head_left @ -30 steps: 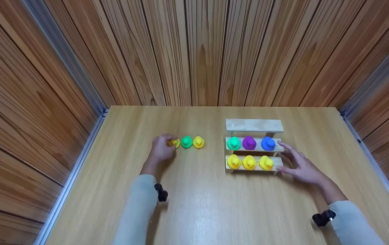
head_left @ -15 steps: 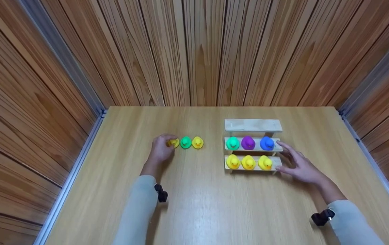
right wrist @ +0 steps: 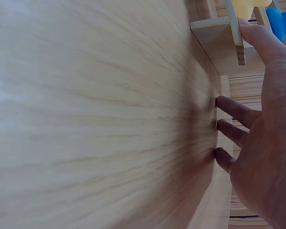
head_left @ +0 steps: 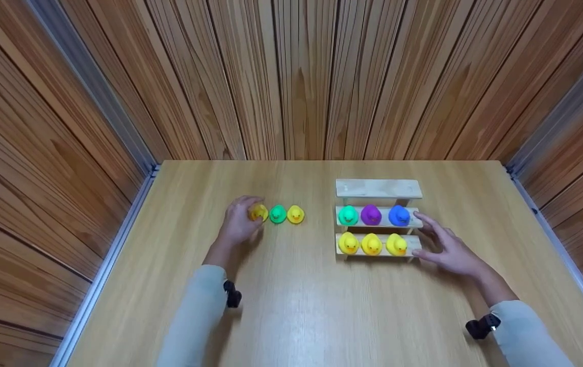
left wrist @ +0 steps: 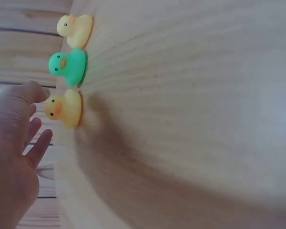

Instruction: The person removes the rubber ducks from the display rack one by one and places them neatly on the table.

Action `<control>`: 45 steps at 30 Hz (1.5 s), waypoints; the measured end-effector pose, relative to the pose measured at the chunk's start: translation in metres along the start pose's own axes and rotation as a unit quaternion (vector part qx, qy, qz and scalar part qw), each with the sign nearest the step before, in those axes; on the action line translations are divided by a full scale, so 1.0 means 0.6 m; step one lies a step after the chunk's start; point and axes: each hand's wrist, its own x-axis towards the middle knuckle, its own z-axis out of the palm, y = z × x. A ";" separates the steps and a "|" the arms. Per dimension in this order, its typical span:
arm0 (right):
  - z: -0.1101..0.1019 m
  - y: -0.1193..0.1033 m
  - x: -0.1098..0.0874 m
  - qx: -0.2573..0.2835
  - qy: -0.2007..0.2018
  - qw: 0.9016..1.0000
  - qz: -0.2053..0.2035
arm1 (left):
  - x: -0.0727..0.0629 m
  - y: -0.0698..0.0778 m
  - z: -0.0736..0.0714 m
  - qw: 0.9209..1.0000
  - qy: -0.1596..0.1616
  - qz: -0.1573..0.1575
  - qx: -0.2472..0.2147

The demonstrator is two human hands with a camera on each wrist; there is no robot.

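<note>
Your left hand curves around the smooth, rounded yellow toy duck at the left end of a short row on the tabletop, whose surface is pale wood with fine streaky grain. Your fingers are relaxed and parted, with a visible gap between thumb and fingers; the left-wrist view shows a fingertip at the duck's head, but you cannot tell there whether it touches. The duck sits upright on the wood, just beside a bright green toy duck, with a second yellow toy duck beyond that.

Your right hand is spread wide at the right end of a three-tiered rack of flat, pale wooden boards. Thumb and index finger rest against the ends of the lower and middle boards, and the other fingers hang loose, grasping nothing. The middle board carries a teal-green duck, a purple duck and a blue duck; three yellow ducks line the lower one.
</note>
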 end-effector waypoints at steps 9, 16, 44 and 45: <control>0.002 -0.002 0.002 -0.003 0.001 1.000 0.001 | -0.035 0.032 -0.007 0.999 0.022 0.042 0.024; 0.001 0.001 0.001 -0.005 0.003 1.000 0.006 | -0.058 0.047 0.002 0.996 0.038 0.074 0.029; 0.001 0.001 0.003 0.017 0.002 0.999 -0.026 | -0.057 0.136 0.074 0.992 0.008 0.123 0.006; 0.001 0.001 0.003 0.020 0.001 0.999 -0.027 | -0.055 0.139 0.077 0.992 0.003 0.126 0.006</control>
